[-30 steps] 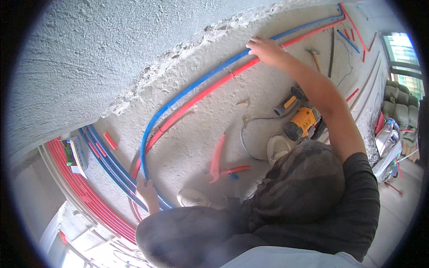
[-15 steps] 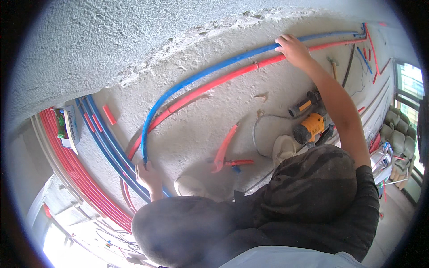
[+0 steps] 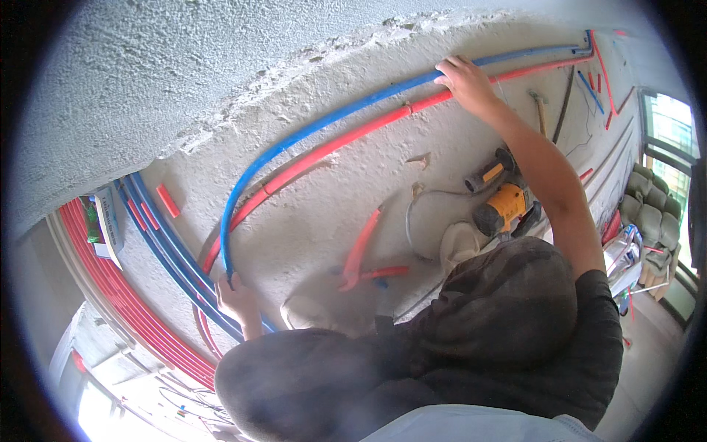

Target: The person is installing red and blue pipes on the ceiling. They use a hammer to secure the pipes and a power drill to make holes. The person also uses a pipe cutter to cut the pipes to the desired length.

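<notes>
The blue pipe point(image 3: 322, 121) is still gripped by the left hand point(image 3: 237, 300) and right hand point(image 3: 465, 79). The view is slightly shifted.

On the pale, rough concrete floor point(image 3: 331, 195) we see a red two-armed hand tool point(image 3: 361, 250), its arms spread in a V. Right of it lies a yellow-and-black power tool point(image 3: 507, 206), with a dark grey cylindrical tool with an orange-yellow band point(image 3: 486, 177) just above. Farther up we find a hammer with a wooden handle point(image 3: 542, 118) and a thin, straight blue rod point(image 3: 591, 92). At far left, a white-and-blue carton point(image 3: 112, 221) sits by a curving bundle of red pipes point(image 3: 115, 285); a short red tube point(image 3: 168, 200) lies nearby. At far right, we notice stacked grey-green sacks point(image 3: 655, 202) below a dark-framed window point(image 3: 672, 121).
</notes>
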Demonstrator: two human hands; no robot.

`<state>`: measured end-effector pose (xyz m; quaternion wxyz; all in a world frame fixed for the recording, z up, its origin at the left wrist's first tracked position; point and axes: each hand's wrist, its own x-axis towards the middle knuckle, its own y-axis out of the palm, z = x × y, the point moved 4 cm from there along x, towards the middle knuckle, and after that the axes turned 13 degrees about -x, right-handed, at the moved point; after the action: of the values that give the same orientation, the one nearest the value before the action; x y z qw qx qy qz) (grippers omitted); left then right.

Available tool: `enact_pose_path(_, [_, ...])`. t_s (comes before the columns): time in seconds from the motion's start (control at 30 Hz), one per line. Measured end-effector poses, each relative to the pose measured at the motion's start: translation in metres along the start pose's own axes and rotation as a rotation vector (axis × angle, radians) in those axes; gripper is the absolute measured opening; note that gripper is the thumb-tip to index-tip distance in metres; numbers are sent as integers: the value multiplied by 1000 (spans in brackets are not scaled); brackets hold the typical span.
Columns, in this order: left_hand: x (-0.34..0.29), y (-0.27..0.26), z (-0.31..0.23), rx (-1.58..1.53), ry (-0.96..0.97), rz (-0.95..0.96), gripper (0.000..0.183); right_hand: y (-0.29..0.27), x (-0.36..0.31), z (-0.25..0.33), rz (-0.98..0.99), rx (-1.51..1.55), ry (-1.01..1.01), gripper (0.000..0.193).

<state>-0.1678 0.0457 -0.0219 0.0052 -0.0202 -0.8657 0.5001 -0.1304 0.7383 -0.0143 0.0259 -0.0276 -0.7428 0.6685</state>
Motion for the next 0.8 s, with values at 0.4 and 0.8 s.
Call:
enact_pose_path(0.4, [-28, 5, -7, -120, -183, -329, 29, 20, 9, -40, 289, -294, -173, 31])
enact_pose_path(0.8, [-105, -27, -27, -138, -210, -190, 56, 5, 43, -32, 455, -395, -283, 27])
